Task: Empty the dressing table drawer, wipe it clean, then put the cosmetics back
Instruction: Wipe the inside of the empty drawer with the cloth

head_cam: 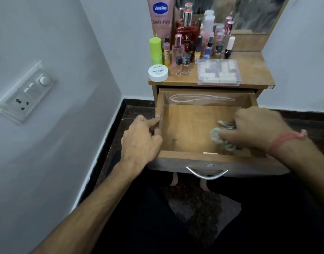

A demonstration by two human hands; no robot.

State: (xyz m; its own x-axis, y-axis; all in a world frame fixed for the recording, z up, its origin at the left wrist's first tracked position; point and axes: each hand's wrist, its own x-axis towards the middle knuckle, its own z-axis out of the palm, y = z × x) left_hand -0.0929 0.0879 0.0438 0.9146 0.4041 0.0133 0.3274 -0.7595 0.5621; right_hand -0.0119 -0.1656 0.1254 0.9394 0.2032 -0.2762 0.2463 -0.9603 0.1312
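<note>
A person's right hand (256, 129) bunches a crumpled cloth (221, 136) against the floor of the open drawer (186, 129), the cloth poking out at the grip's nine o'clock. The left hand (141, 138) curls over the drawer's left wall. At twelve o'clock, bottles (186, 39), a white jar (158, 72) and a clear box (218, 72) crowd the counter (252, 70).

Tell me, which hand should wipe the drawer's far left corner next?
The right hand, probably: it already grips the cloth inside the drawer, while the left hand holds the drawer's side wall.
</note>
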